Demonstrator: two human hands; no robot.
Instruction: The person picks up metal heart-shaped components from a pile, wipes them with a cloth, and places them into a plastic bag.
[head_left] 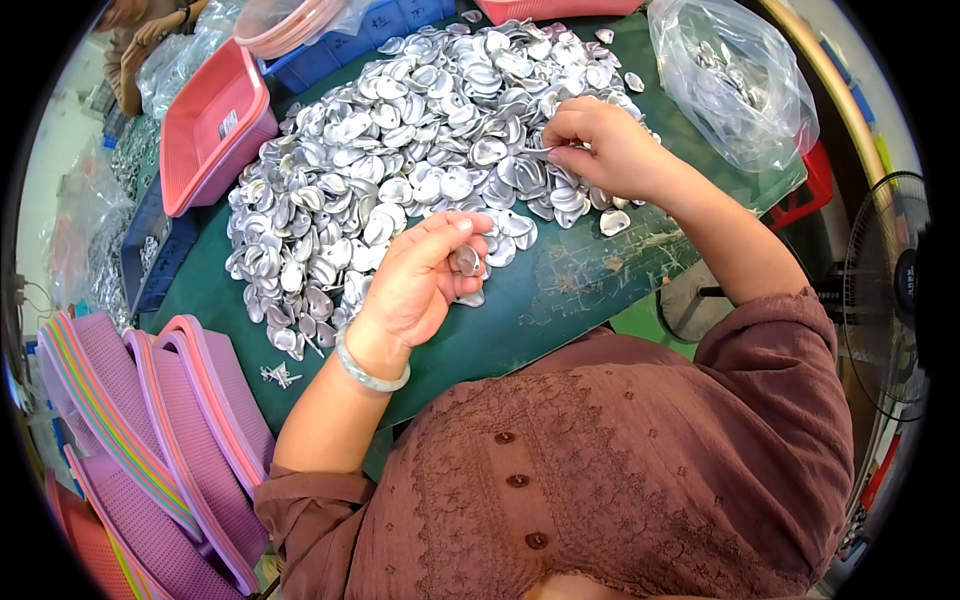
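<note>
In left hand (415, 280), one silvery piece (466, 261)

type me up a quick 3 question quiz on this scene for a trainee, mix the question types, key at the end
1. Which wrist wears the bangle?
2. True or false: the right hand is at the right side of the pile.
3. Multiple choice: what is in the fingers of the left hand?
a) a pair of scissors
b) a silver piece
c) a pink tray

Key:
1. The left wrist.
2. True.
3. b
</note>
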